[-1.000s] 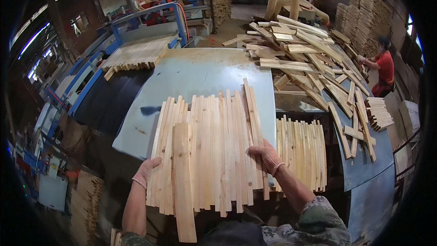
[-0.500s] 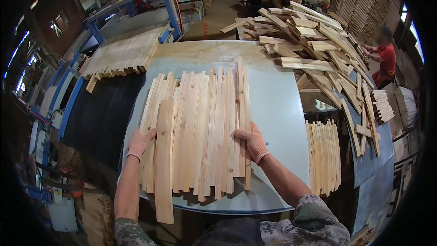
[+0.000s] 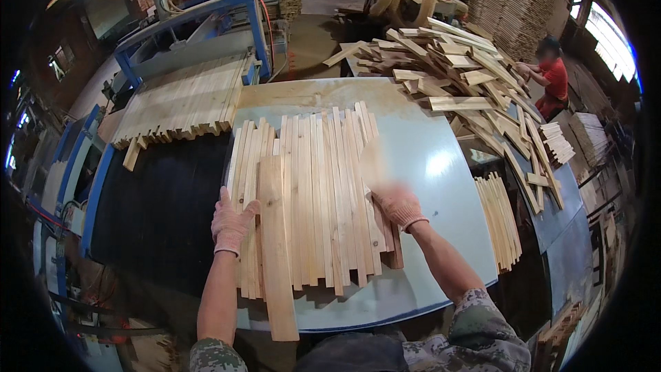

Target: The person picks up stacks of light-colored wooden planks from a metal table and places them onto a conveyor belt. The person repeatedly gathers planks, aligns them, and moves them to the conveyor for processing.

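A row of pale wooden strips [image 3: 313, 200] lies side by side on the light-blue table in front of me, their ends uneven. One wider, longer board [image 3: 277, 255] rests on top near the row's left side, its near end sticking out past the table edge. My left hand [image 3: 233, 222], in a pinkish knit glove, presses against the row's left edge, fingers stretched and thumb apart over the strips. At the right edge my gloved right hand [image 3: 401, 207] is closed around the outermost strips, which slant there. A smear hides part of these strips and its fingertips.
A blue-framed machine [image 3: 255, 27] with another row of strips [image 3: 182, 96] stands at the far left, beyond a black surface [image 3: 158, 200]. A loose board heap [image 3: 475, 69] lies far right. Stacked strips [image 3: 499, 224] sit beside the table [image 3: 447, 248]. A person in red [image 3: 553, 77] works behind.
The view has shifted. My right hand has moved the rightmost strips: they stood upright past the row's far end, and now sit lower and slant outward. My left hand stays at the left edge.
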Demonstrator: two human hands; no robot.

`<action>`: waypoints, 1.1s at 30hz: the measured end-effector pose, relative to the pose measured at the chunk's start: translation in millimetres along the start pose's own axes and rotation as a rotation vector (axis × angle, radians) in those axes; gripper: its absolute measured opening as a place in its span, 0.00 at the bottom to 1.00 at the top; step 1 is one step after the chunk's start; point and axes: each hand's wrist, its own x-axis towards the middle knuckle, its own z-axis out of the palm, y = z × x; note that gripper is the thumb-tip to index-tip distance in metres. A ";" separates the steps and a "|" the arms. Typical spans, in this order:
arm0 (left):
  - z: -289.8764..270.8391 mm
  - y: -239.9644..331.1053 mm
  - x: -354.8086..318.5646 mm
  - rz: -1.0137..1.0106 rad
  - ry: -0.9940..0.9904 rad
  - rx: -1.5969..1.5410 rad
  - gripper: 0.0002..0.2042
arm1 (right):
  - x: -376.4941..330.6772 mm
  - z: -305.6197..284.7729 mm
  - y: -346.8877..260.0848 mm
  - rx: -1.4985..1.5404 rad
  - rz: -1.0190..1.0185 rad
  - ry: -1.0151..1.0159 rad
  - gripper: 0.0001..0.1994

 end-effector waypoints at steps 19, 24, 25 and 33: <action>100.5 94.0 -201.9 0.688 0.031 0.231 0.59 | 190.5 -17.3 -140.7 -0.317 -0.454 -0.042 0.24; 100.3 98.6 -204.0 0.663 0.021 0.274 0.59 | 210.3 1.2 -141.9 -0.313 -0.424 -0.043 0.24; 98.1 101.6 -204.5 0.660 0.017 0.300 0.59 | 218.6 4.7 -139.8 -0.303 -0.446 -0.027 0.25; 103.7 110.5 -209.6 0.626 0.208 0.084 0.42 | 140.8 -100.9 -155.7 0.946 -0.502 0.004 0.30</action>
